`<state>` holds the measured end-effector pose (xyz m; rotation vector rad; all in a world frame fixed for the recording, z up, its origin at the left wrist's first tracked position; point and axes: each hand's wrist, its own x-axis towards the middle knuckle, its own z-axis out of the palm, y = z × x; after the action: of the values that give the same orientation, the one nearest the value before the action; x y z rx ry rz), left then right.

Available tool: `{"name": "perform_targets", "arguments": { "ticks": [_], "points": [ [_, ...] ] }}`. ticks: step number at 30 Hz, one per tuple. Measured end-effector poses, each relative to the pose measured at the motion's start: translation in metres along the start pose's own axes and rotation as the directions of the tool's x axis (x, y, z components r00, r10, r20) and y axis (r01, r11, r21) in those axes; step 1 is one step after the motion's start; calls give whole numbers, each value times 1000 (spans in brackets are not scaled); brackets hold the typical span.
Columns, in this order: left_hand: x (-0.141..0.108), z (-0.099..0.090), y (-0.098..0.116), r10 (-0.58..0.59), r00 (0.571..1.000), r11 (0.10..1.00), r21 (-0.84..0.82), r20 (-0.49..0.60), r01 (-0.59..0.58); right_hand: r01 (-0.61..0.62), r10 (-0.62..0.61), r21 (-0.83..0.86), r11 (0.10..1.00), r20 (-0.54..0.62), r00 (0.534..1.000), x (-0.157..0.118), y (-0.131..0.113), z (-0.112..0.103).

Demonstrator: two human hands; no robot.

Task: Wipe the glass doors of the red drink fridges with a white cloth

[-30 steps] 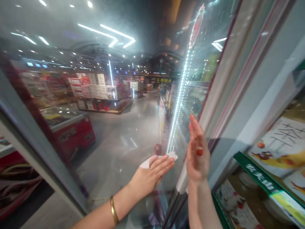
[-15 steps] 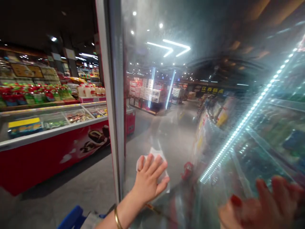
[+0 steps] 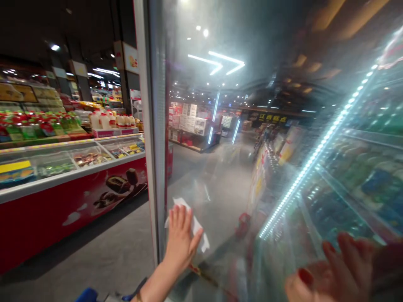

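Note:
My left hand (image 3: 181, 233) lies flat against a glass door (image 3: 217, 180), fingers stretched upward and close together. Under its palm it presses a white paper towel (image 3: 201, 237), whose edges stick out at the upper left and right. Low at the right is my right hand (image 3: 336, 268), a little blurred, with red nail polish on the thumb. Its fingers are bent but apart, and I see nothing in them. Whether it touches the glass, I cannot tell.
The door's grey upright frame (image 3: 149, 126) stands left of my left hand. Beyond it is a red chest freezer (image 3: 72, 201) with packaged food. Lit shelves (image 3: 355, 197) with a slanting light strip (image 3: 317, 155) fill the right. A blue object (image 3: 87, 295) is at the bottom edge.
My left hand has slid left across the glass with the paper towel, nearer the door frame, and its fingers have drawn together. My right hand appears slightly farther left. The view has shifted a little.

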<state>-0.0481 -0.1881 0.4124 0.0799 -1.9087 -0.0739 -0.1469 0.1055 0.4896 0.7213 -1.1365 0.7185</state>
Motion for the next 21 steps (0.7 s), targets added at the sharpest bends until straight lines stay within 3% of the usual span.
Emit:
{"name": "perform_targets", "arguments": {
  "ticks": [3, 5, 6, 9, 11, 12, 14, 16, 17, 19, 21],
  "points": [
    [62, -1, -10, -184, 982, 979, -100, -50, 178, 25, -18, -46, 999, 144, 989, 17, -16, -1],
    [101, -1, 10, -166, 984, 975, -162, -72, 152, -9, 20, -62, 998, 180, 984, 24, -24, -1],
    [111, -1, 25, -97, 993, 981, -173, -65, 85, -15, 28, -66, 998, 191, 981, 26, -27, 0],
    [99, -1, 54, 219, 975, 962, -160, -37, -222, -22, 38, -77, 997, 209, 977, 28, -32, 1],
    [80, -1, 44, 307, 951, 942, -131, -33, -309, -19, 33, -65, 998, 215, 976, 27, -31, 1],
    [78, -1, 31, 273, 962, 955, -117, -28, -274, -15, 26, -51, 999, 218, 976, 26, -31, 1],
    [96, -5, 4, 91, 996, 988, -120, -25, -93, -7, 13, -28, 1000, 224, 975, 24, -29, 1],
    [138, -11, -9, -99, 993, 981, -174, -57, 88, -9, 14, -25, 1000, 216, 976, 21, -26, 2],
    [160, -14, -4, -145, 985, 971, -204, -92, 124, -13, 18, -26, 1000, 198, 980, 19, -25, 3],
    [186, -18, 22, -98, 985, 978, -196, -142, 69, -27, 28, -12, 1000, 140, 990, 16, -22, 5],
    [177, -16, 55, 107, 986, 982, -141, -126, -125, -38, 36, 22, 999, 70, 997, 13, -20, 7]
  ]
}}
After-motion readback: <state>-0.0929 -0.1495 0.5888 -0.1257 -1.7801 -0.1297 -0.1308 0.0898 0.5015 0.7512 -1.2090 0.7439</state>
